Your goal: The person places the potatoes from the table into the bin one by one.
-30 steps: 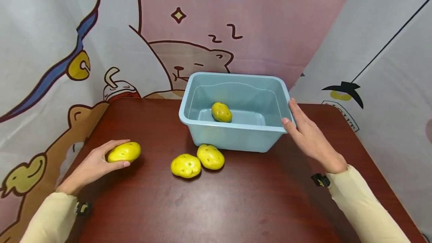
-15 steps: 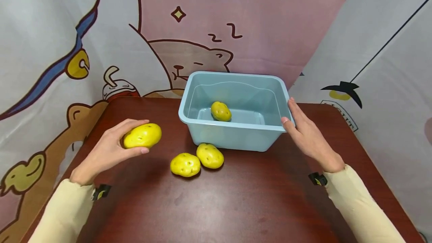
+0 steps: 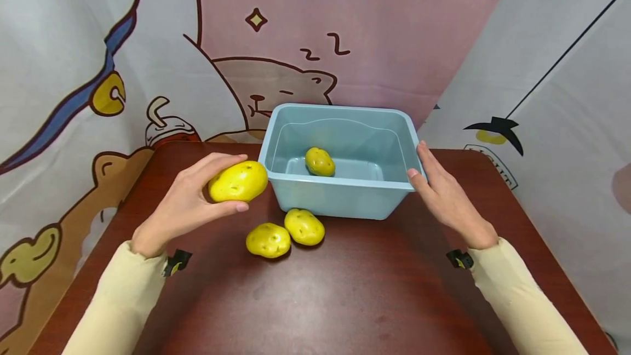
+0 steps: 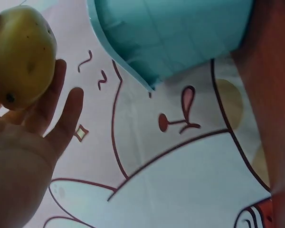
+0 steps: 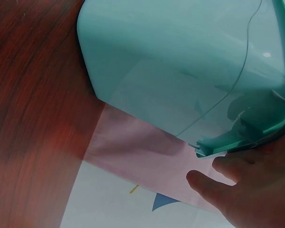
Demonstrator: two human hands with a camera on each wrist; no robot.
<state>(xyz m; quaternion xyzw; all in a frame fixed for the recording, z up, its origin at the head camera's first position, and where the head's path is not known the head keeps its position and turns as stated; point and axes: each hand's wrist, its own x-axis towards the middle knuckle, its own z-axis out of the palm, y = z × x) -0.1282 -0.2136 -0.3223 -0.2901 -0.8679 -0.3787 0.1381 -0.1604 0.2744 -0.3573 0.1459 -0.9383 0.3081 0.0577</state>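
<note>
A yellow potato is held between thumb and fingers of my left hand, raised above the table just left of the blue plastic bin. In the left wrist view that potato sits against the fingers, near the bin. My right hand touches the bin's right rim with nearly straight fingers, the thumb at its front corner. In the right wrist view, fingers of that hand lie beside the rim. One potato lies inside the bin. Two more potatoes, a left one and a right one, lie before it.
The bin stands toward the back of a dark red-brown wooden table. Behind and beside the table hangs a printed cartoon curtain. Both wrists wear small black devices, one on the left and one on the right.
My left hand has lifted the potato and carried it right and away from me, up to the bin's left side. My right hand stays at the bin's rim.
</note>
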